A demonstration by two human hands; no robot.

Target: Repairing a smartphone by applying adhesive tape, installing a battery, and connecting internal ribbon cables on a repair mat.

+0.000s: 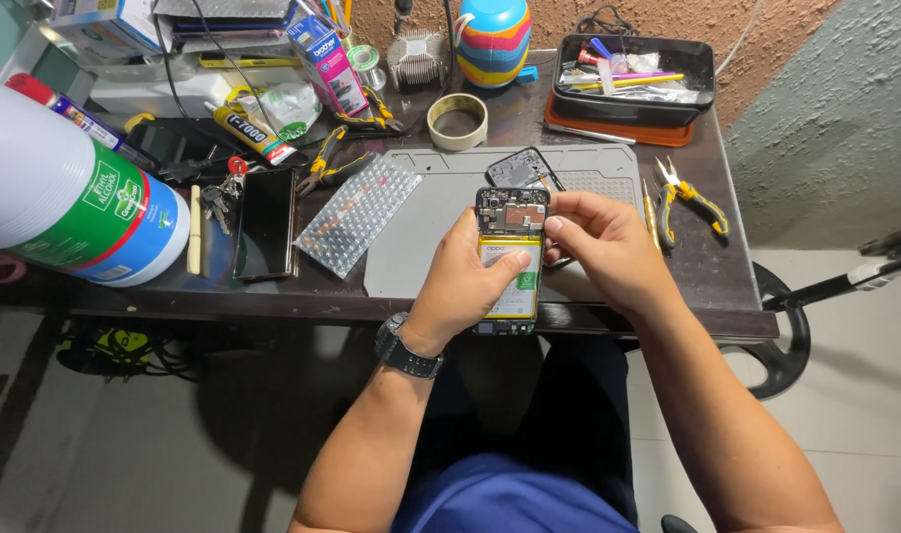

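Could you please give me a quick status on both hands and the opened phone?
Left hand gripping opened smartphone with exposed yellow-edged battery. Right hand fingers pinching at its top edge. Detached black back cover lies behind on grey work mat.

dark table (707,271) | rough brown wall (766,30) | pale tiled floor (855,415)

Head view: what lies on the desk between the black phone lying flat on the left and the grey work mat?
A sheet of bubble wrap lies between the black phone and the grey work mat, its right edge overlapping the mat. The head view shows it.
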